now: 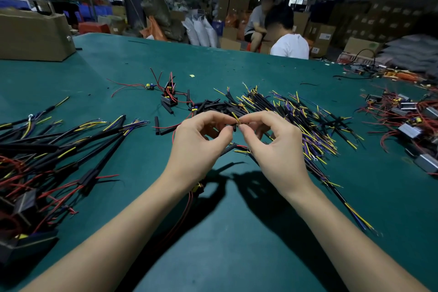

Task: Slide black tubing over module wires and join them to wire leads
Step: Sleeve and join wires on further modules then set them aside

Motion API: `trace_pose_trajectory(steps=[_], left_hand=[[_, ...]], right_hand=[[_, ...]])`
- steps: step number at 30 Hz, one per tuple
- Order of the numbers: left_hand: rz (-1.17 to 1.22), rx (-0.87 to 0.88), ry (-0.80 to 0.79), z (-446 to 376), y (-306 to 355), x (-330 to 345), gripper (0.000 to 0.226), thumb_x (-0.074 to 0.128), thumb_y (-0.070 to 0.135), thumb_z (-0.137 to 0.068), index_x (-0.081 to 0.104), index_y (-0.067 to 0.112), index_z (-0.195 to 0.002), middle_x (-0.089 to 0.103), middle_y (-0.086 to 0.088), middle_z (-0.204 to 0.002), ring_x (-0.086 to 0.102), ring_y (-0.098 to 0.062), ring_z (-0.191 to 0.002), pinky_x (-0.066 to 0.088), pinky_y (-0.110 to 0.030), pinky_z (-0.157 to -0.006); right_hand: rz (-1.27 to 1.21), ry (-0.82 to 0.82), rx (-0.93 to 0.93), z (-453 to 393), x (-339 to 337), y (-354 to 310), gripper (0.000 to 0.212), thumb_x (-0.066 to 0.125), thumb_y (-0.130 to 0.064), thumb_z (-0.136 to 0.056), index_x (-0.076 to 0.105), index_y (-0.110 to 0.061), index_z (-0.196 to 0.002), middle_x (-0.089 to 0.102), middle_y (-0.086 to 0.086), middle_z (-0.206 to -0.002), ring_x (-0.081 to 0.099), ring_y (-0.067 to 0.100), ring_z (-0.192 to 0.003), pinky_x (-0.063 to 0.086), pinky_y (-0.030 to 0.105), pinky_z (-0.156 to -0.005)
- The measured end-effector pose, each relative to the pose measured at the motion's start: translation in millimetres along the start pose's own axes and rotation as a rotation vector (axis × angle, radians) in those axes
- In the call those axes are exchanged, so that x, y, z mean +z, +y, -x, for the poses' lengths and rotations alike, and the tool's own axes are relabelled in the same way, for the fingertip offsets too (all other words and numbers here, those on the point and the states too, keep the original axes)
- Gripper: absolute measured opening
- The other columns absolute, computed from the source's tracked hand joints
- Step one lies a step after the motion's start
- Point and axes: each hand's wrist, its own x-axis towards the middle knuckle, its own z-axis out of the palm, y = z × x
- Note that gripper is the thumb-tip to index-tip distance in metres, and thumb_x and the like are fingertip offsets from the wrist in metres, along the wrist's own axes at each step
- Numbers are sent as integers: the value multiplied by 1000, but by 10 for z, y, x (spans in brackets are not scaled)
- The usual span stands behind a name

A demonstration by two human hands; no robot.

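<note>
My left hand (201,142) and my right hand (272,147) meet above the green table (237,232), fingertips almost touching. Between them they pinch a short black tube (234,127) with a yellow wire end (235,116) sticking up out of it. A red module wire (187,206) hangs down from under my left hand, and a small black and yellow module (198,187) lies below my left wrist, partly hidden. Behind the hands lies a heap of black-sleeved wire leads (296,114) with yellow and blue ends, and loose black tubing pieces (208,105).
Joined assemblies with black sleeves and red wires (47,161) pile up at the left. Modules with red wires (407,123) lie at the right, a few more modules (169,96) sit behind centre. A cardboard box (33,35) stands far left. Two people (284,38) sit beyond the table.
</note>
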Motion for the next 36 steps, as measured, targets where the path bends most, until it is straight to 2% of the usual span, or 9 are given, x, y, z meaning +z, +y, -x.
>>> trace_pose_trajectory(steps=[6,11,15,18,23,25,27,30,36], left_hand=[[10,18,-19,-1,9,-14,3,70,14,-85,71,13,-82,67,-5,-73,52,-9,-63,43,-24,-63],[-12,11,-3,-6,37,-29,9,68,13,-84,70,12,-76,61,2,-64,47,-4,-57,39,-16,-59],[-19,-49,-14,-25,55,-23,14,67,15,-84,68,9,-72,56,-2,-62,43,-5,-55,37,-16,-54],[59,-187,-58,-57,57,-43,21,69,18,-81,65,9,-62,45,-1,-57,36,-6,-50,33,-9,-46],[236,-590,-221,-180,33,-120,29,66,23,-69,55,22,-42,38,7,-47,30,-12,-44,27,-24,-46],[185,-479,-217,-182,7,-130,30,67,23,-72,55,22,-45,40,7,-48,32,-10,-45,27,-24,-50],[26,-190,-155,-113,23,-102,22,69,19,-80,61,19,-60,48,6,-52,37,-6,-47,33,-19,-50],[-242,195,-78,-13,27,-47,7,67,10,-84,63,11,-78,57,-6,-60,44,-11,-52,38,-21,-55],[-500,414,-209,-68,-50,-147,3,69,8,-83,67,7,-85,48,6,-71,43,1,-64,35,-13,-63]], right_hand=[[14,-1,-34,-13,-34,-40,9,70,-5,-81,73,-14,-83,60,-5,-72,53,5,-65,41,18,-59],[86,-31,-119,-16,-39,-60,7,67,-9,-82,70,-13,-76,57,-2,-69,52,16,-63,45,40,-63],[253,-59,-268,-5,-60,-69,6,64,-11,-85,67,-11,-80,57,-4,-73,53,21,-65,46,43,-65],[503,-31,-468,-15,-83,-57,11,61,-8,-87,67,-7,-77,60,5,-71,55,28,-60,46,40,-60],[634,-2,-629,1,-45,-60,16,56,-4,-86,66,-8,-74,59,7,-69,43,27,-51,43,34,-53],[496,-63,-495,11,-36,-68,12,58,-6,-87,65,-6,-77,59,8,-74,50,30,-56,46,37,-55],[288,-147,-295,-9,-65,-59,9,59,-9,-87,64,-7,-80,58,3,-78,54,26,-65,46,39,-59],[120,-192,-102,-51,-107,-21,8,64,-8,-84,64,-10,-76,57,-8,-71,48,8,-62,37,24,-58],[-155,-334,260,-57,-108,43,15,67,-11,-85,66,-15,-71,54,-14,-55,45,14,-52,38,18,-48]])
